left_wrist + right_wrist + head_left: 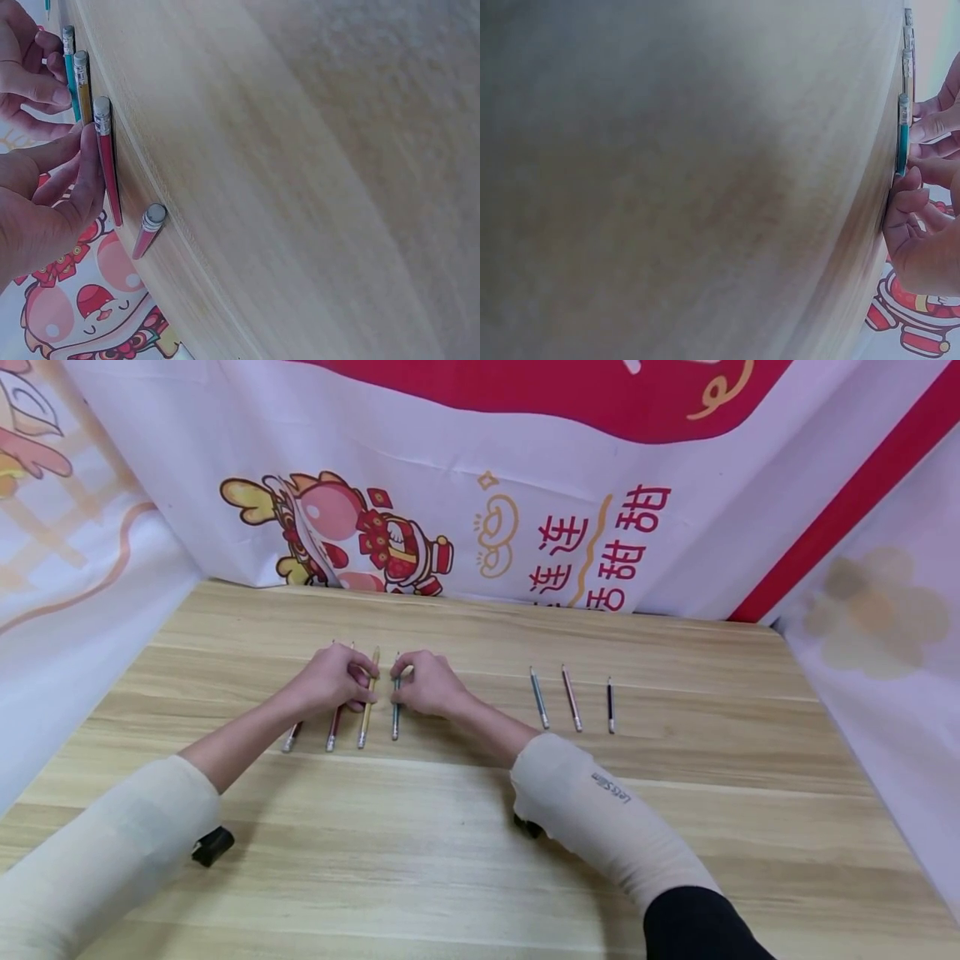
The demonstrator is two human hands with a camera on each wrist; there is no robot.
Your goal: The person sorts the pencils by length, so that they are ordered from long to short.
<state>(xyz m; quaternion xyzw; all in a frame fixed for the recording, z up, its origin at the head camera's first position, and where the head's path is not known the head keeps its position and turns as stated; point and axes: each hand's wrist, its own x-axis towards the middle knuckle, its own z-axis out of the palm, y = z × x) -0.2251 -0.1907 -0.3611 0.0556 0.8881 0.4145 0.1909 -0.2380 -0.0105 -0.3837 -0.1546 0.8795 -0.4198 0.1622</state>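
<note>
Wood-grain table (pixel 450 868) forms our work surface, with a printed backdrop (pixel 450 435) along its far edge. On the left half we have four pencils side by side, points toward the far edge: an outer pencil (pixel 292 737), a red pencil (pixel 334 723), a yellow pencil (pixel 366 718) and a teal pencil (pixel 396 718). Well apart, to the right, lie a blue pencil (pixel 538 697), a pink pencil (pixel 572 697) and a dark pencil (pixel 611 704). We judge the step in hand to be setting the teal pencil straight beside the yellow pencil. For a good result, we should treat the yellow pencil as the reference, make the gap even along its length, bring the near ends level, and only then let go. We should use short slides, flat on the table, as a barrel pushed from one side may roll; we should also guard the red pencil, close to the left hand. Left hand (pixel 341 679): fingers curled, apparently pinching the yellow pencil near mid-length. Right hand (pixel 427 683): fingers bent, apparently pinching the teal pencil about mid-length; we cannot tell how firmly either hand grips.
</note>
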